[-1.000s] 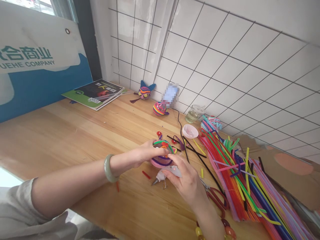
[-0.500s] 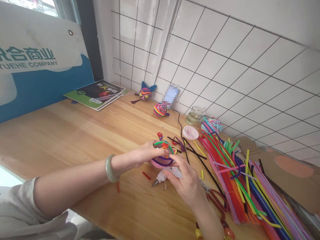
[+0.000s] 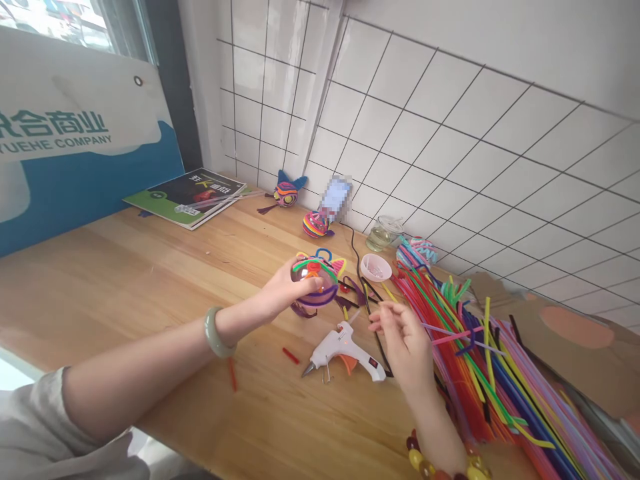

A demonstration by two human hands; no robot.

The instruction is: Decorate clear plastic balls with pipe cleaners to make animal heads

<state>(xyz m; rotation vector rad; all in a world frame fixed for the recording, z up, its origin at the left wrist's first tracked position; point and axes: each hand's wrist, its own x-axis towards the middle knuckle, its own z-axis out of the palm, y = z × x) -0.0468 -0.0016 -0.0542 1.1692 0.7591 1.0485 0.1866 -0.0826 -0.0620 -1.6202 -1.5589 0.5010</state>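
My left hand (image 3: 287,290) is closed around a clear ball (image 3: 309,275) trimmed with green, purple, yellow and orange pipe cleaners, with its thumb across the front. A blue loop and a pink-and-yellow pointed ear stick up from the ball's top. To the right, apart from the ball, my right hand (image 3: 407,347) hangs above the table with fingers loosely bent and nothing visible in them. Between and below the hands lies a white glue gun (image 3: 343,348) with an orange trigger, its nozzle toward the left.
Bundles of coloured pipe cleaners (image 3: 450,353) cover the right side. Behind are a pink bowl (image 3: 376,268), a glass jar (image 3: 383,233), a phone (image 3: 336,198) and decorated balls (image 3: 314,225). A book (image 3: 193,197) lies at the back left. Short red pieces (image 3: 291,356) are scattered in front.
My right hand has left the ball and moved right, uncovering the glue gun. My left hand still holds the ball, raised slightly and turned so that its ear and blue loop show.
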